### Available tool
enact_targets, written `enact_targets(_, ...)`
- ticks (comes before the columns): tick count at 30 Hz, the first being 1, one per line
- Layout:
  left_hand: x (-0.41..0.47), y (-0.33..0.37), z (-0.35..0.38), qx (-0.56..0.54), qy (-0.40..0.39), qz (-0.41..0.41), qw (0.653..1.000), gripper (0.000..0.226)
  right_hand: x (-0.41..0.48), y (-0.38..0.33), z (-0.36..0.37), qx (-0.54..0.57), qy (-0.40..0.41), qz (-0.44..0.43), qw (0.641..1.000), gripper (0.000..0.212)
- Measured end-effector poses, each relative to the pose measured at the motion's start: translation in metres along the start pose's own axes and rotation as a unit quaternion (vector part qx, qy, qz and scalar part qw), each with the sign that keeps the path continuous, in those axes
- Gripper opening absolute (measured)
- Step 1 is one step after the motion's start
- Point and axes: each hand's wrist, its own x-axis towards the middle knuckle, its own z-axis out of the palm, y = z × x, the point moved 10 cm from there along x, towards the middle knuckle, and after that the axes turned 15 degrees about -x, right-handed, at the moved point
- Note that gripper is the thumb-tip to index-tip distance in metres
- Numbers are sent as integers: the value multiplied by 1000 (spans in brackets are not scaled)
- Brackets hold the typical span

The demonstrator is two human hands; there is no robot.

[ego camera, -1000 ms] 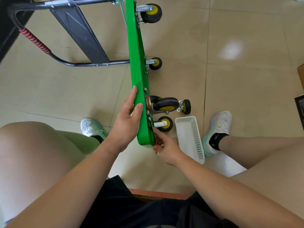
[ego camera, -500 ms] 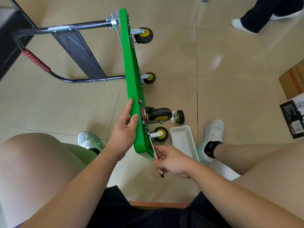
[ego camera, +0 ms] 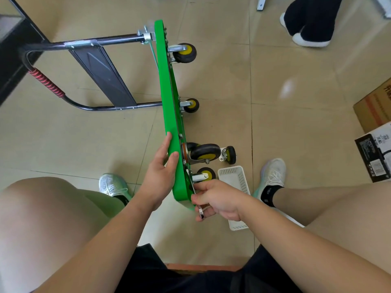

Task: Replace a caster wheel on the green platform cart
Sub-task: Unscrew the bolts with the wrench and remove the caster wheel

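Nearest, lower centre: right hand point(ego camera: 218, 199) was curled round a metal wrench point(ego camera: 200, 211). The wrench's far end was hidden against the deck underside, just below the nearest small caster point(ego camera: 204, 175); which fastener it sat on, couldn't tell. Left hand point(ego camera: 160, 176) lay flat on the deck's opposite face, fingers straight, thumb over the edge, bracing and gripping nothing.

Green platform cart point(ego camera: 169, 102) stood on its side edge. Its long axis ran from the hands up toward top centre, with the wheels all pointing frame-right. So the caster mounts were on the right hand's side and nearer to it; the left only steadied.

White basket point(ego camera: 241, 182) sat on the floor just right of that caster. Slightly farther were a larger black caster point(ego camera: 204, 152) on the deck and a loose small caster point(ego camera: 229, 155) on the tile beside it. Farthest was the cart handle point(ego camera: 84, 43), upper left.
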Motion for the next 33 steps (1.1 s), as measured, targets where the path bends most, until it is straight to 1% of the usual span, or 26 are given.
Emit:
enact_targets(13,-3,1,-3,18,8,7,1000,53,10,5,12,31,10,69,997,37)
enact_targets(17,-3,0,-3,14,10,4,1000,54,13,6,10,16,30,73,997,40)
enact_targets(25,-2,-2,-3,5,6,0,1000,55,19,10,7,-2,58,75,995,40)
enact_targets(30,0,-4,-4,10,8,3,1000,56,23,10,5,-30,76,70,994,30)
enact_targets(33,1,-6,-5,8,11,1,1000,56,25,11,5,-26,73,68,995,33)
